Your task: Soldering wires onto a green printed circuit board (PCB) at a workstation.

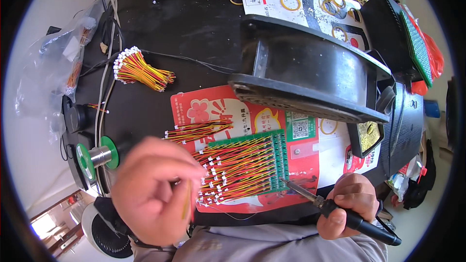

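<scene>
My right hand (352,199) grips a black-handled soldering iron (371,228). Its metal tip meets, or nearly meets, the lower right part of a green circuit board panel (279,157). Rows of red, yellow and dark wires with white plugs (242,167) spread leftward from that panel. My left hand (153,189), blurred, is raised in front of the wires' left ends, thumb and finger pinched together. A thin yellow and red wire (187,201) hangs from this pinch; its ends are not clear. Some loose wires (199,130) lie just above the panel.
Beyond the panel stands a black fan (310,73). A solder spool (101,156) sits left, below a tied wire bundle (145,70). A yellow sponge in a black holder (368,136) is at right. Rubber bands (290,2) lie at the back; a plastic bag (43,68) hangs far left.
</scene>
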A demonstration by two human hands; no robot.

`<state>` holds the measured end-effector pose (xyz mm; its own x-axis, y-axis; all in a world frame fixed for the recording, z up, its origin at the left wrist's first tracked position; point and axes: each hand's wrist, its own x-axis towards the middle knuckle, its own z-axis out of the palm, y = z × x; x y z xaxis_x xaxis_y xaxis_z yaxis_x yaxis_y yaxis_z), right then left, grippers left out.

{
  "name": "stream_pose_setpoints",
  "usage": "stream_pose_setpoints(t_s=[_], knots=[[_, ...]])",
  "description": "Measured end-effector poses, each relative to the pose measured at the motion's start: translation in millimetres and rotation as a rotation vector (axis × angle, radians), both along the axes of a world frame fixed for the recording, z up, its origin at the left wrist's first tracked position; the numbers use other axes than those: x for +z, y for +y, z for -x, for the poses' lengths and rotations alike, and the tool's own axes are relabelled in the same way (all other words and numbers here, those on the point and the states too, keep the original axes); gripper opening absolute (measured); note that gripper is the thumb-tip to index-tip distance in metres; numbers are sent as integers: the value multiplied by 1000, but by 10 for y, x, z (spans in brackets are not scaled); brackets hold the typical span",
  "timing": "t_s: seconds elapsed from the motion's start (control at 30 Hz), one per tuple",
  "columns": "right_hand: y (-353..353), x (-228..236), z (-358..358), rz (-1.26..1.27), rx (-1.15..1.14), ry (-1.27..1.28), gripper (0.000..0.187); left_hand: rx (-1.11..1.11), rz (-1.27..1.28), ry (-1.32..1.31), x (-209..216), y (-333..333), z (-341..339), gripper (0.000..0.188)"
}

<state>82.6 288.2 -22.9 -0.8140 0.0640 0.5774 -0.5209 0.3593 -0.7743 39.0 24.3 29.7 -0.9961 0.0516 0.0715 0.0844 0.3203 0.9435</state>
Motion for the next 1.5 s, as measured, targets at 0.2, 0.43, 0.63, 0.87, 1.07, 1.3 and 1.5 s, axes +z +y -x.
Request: stream_pose_setpoints(t_s=[0.2,0.43,0.63,0.87,1.07,1.3,1.5], knots=[[-14,8,8,-7,-1,-11,29,-365,-175,-255,-21,39,-16,17],[-7,1,-2,-10,-17,0,30,-254,-289,-493,-12,166,-92,18],[-16,28,-1,-3,-9,-17,31,-381,-202,-363,-39,146,-115,13],[-17,20,-17,-6,-20,-22,32,-341,-166,-409,-12,174,-34,9],[-30,46,-8,-16,-32,-54,33,-300,-91,-121,-160,242,-110,6],[-4,33,-4,-21,-57,-48,33,-277,158,116,-143,365,-127,18],[-45,26,-2,-2,-71,-38,33,-345,259,249,-283,378,-220,28]])
